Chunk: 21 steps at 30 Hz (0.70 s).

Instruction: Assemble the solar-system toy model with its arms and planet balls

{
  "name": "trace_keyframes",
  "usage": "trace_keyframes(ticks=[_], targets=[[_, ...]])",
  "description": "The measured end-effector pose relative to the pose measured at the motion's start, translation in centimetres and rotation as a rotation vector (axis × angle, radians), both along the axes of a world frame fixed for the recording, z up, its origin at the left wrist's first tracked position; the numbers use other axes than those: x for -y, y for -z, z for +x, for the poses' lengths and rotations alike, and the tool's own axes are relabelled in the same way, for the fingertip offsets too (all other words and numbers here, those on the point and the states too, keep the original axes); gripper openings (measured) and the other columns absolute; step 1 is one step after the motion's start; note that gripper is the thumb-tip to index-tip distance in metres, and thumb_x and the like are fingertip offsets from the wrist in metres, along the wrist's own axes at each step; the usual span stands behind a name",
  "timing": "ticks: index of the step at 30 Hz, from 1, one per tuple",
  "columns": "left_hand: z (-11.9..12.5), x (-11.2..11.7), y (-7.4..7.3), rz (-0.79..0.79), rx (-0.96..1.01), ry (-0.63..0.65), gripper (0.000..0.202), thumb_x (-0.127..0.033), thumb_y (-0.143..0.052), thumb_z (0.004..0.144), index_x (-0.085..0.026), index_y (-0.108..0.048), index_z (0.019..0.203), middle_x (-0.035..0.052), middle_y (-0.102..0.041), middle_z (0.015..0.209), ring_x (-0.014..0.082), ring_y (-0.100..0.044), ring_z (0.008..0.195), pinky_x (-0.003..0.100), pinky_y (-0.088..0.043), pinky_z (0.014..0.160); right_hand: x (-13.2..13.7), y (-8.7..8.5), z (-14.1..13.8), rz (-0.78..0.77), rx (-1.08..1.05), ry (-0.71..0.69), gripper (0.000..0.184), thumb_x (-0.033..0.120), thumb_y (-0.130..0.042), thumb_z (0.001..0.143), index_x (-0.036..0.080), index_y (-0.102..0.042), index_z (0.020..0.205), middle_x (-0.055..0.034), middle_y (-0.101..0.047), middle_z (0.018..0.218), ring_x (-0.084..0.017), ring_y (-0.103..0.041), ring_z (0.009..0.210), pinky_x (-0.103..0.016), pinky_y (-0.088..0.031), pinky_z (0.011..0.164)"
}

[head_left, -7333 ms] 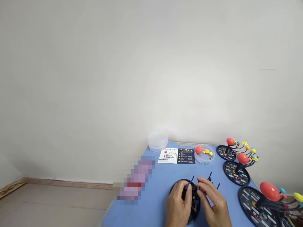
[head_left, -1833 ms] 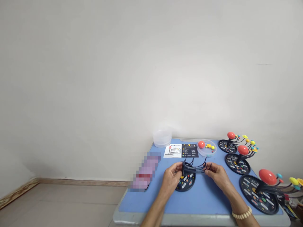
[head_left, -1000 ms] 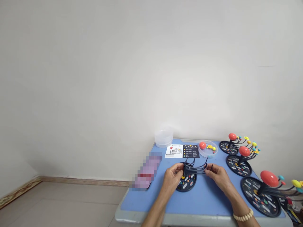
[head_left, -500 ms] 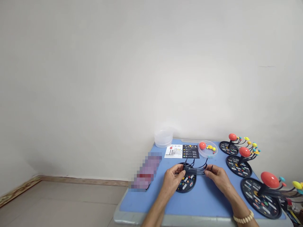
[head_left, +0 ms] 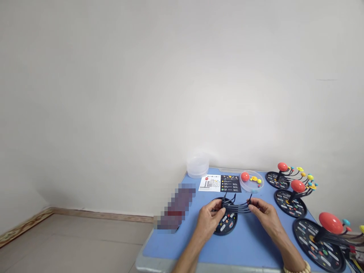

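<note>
Above a round black printed base (head_left: 226,225) stands a dark stem with several thin black curved arms (head_left: 237,208) fanning to the right. My left hand (head_left: 209,217) pinches the stem end, thumb and fingers closed around it. At the arms' outer ends, my right hand (head_left: 263,212) pinches one or more tips between thumb and fingers; exactly how many I cannot tell. The arms carry no balls. Part of the base is hidden behind my left hand and the arms.
Behind lie a printed instruction sheet (head_left: 210,183) and a clear dish (head_left: 252,185) with a red ball and small coloured balls. A clear tub (head_left: 198,167) stands back left. A pixelated purple item (head_left: 178,206) lies left. Finished-looking planet models (head_left: 331,223) line the right side.
My right hand has closed in on the arms' tips, which look more bunched together. The view has shifted slightly; my left hand keeps its hold on the stem.
</note>
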<state>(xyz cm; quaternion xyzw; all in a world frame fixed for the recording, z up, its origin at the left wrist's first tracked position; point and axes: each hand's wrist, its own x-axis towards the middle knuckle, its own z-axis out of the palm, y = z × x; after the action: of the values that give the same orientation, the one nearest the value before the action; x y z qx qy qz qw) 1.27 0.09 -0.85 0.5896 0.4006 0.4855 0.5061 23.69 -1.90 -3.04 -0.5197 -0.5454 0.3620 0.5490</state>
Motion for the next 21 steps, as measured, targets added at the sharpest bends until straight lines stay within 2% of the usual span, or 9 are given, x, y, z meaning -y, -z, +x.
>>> trace_keyframes(ticks=[10, 16, 19, 21], targets=[[0.1, 0.1, 0.3, 0.022, -0.013, -0.011, 0.019, -0.026, -0.063, 0.073, -0.012, -0.071, 0.084, 0.0047, -0.068, 0.074, 0.0178, -0.060, 0.069, 0.024, -0.049, 0.062, 0.4, -0.1, -0.6, 0.100, 0.209, 0.145, 0.038, 0.051, -0.063, 0.079, 0.017, -0.075, 0.091, -0.0079, -0.075, 0.090, -0.024, -0.066, 0.083, -0.031, -0.052, 0.076], [0.1, 0.1, 0.5, 0.044, -0.037, -0.043, 0.018, -0.025, -0.061, 0.074, -0.013, -0.071, 0.083, 0.0057, -0.069, 0.075, 0.0189, -0.062, 0.070, 0.025, -0.050, 0.062, 0.1, 0.3, -0.5, 0.052, 0.185, 0.105, 0.041, 0.053, -0.062, 0.079, 0.017, -0.074, 0.095, -0.0078, -0.074, 0.092, -0.025, -0.067, 0.087, -0.033, -0.053, 0.080], [0.1, 0.0, 0.7, 0.046, -0.038, -0.060, 0.017, -0.025, -0.064, 0.073, -0.013, -0.072, 0.082, 0.0059, -0.069, 0.074, 0.0196, -0.063, 0.070, 0.025, -0.051, 0.063, 0.4, -0.6, -0.2, 0.001, 0.132, 0.025, 0.045, 0.054, -0.065, 0.076, 0.017, -0.072, 0.102, -0.0087, -0.074, 0.097, -0.026, -0.068, 0.092, -0.034, -0.054, 0.081], [0.1, -0.2, 0.9, 0.039, -0.033, -0.063, 0.020, -0.026, -0.065, 0.072, -0.012, -0.072, 0.084, 0.0066, -0.070, 0.075, 0.0203, -0.064, 0.071, 0.025, -0.052, 0.064, 0.6, -1.7, 0.4, -0.023, 0.116, 0.025, 0.047, 0.053, -0.066, 0.075, 0.017, -0.072, 0.106, -0.0098, -0.074, 0.102, -0.027, -0.067, 0.097, -0.035, -0.055, 0.083]])
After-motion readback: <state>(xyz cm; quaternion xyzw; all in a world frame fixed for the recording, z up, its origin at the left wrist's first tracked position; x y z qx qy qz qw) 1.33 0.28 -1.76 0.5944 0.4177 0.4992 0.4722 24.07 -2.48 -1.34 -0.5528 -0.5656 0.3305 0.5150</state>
